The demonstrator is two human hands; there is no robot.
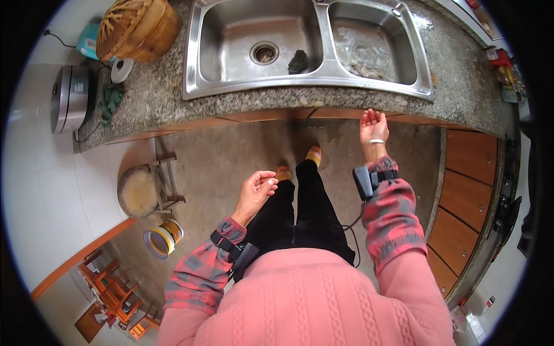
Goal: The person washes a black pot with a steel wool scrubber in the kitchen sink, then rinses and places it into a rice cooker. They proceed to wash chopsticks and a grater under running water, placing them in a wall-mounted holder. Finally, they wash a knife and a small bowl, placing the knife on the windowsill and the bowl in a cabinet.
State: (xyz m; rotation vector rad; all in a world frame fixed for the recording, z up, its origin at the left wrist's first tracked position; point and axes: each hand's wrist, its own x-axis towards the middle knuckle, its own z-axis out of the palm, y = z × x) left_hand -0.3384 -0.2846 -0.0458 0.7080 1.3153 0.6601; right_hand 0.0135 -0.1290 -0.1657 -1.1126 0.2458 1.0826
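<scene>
My left hand [258,190] hangs in front of my body above the floor, its fingers loosely curled with nothing seen in them. Farther right, my right hand [374,124] is palm up with slightly bent fingers, empty, just short of the counter's front edge. Ahead is a stainless steel double sink [259,84] set in the granite counter [147,97]. Its left basin holds a dark scouring pad [298,62] near the drain strainer [264,53]. Water stands in the right basin [368,43], with some pale, unclear matter near its front wall.
On the counter's left are a woven basket [138,30], a rice cooker [69,99], a green cloth [111,101] and a turquoise appliance [88,41]. A stool [166,184] and a bucket [164,238] stand on the floor at left. Wooden drawers [465,190] line the right.
</scene>
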